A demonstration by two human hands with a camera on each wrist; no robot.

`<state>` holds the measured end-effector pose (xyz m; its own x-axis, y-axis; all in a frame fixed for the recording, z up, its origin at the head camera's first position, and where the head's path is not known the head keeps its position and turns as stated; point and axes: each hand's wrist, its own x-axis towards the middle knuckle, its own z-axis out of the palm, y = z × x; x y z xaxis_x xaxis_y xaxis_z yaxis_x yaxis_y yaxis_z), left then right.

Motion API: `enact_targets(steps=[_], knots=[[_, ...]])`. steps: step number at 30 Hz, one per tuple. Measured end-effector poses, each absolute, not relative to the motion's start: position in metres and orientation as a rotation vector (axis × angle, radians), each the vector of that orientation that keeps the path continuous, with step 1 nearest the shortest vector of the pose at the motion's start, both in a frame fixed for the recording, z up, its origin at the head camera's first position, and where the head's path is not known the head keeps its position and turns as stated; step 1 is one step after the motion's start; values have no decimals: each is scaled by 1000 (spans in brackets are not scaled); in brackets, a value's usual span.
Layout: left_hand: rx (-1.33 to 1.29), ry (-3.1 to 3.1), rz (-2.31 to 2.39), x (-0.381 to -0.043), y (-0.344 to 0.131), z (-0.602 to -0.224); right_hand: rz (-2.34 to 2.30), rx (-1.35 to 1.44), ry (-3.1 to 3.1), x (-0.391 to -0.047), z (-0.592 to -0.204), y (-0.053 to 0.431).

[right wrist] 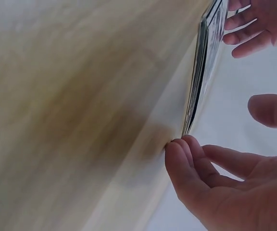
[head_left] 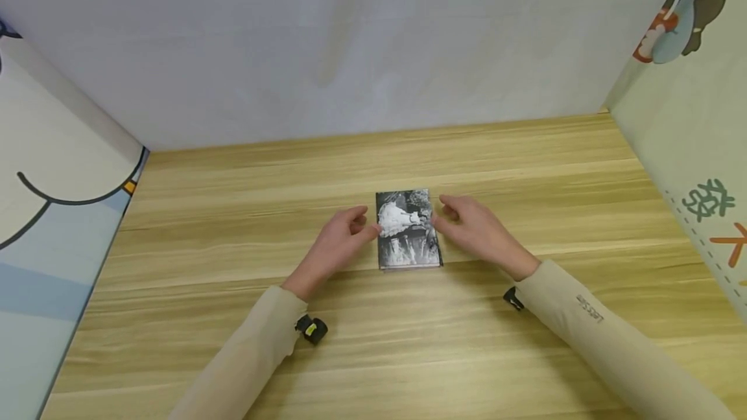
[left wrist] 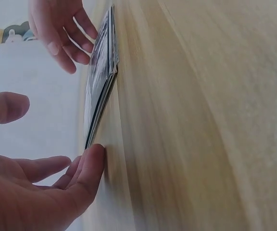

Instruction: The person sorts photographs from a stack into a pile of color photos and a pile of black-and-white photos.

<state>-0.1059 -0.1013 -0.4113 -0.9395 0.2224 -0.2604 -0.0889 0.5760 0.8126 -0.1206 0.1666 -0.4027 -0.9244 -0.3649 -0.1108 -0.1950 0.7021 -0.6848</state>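
A small stack of black-and-white photo cards [head_left: 408, 245] lies flat on the wooden table, its top card showing a pale figure. On the left side of it is my left hand [head_left: 341, 242], thumb apart from the stack and fingers loosely bent. In the left wrist view, the fingertips of this left hand [left wrist: 42, 187] rest at the edge of the stack [left wrist: 100, 77]. My right hand [head_left: 475, 229] mirrors it on the other side. Its lower fingertips meet the stack's edge [right wrist: 201, 72] in the right wrist view, while the thumb stands off. Neither hand pinches the cards.
The wood-grain table [head_left: 233, 212] spreads around the stack. A pale backdrop [head_left: 373, 50] rises behind it, with printed panels at the left [head_left: 64, 122] and right [head_left: 700, 148]. Black wrist devices [head_left: 312, 329] sit at both cuffs.
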Motion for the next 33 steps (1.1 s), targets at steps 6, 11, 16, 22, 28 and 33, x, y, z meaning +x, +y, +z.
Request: enact_targets(steps=[6,11,16,22,28,33], knots=[[163,2496,1238,-112,-101,-413,-1051,-476,2640,-125,-403,162],[201,2518,1199,-117,-101,-414,-1035,-509,2630,-129,-406,158],[283,2557,1174,-121,-101,-413,-1015,-513,2616,-133,-407,156],[319,2566,1151,-124,-102,-409,-998,-516,2606,-137,-408,153],[340,2548,1116,-129,-103,-408,-989,-497,2610,-139,-407,151],[365,2546,1091,-135,-104,-408,-1012,-499,2600,-142,-406,149]])
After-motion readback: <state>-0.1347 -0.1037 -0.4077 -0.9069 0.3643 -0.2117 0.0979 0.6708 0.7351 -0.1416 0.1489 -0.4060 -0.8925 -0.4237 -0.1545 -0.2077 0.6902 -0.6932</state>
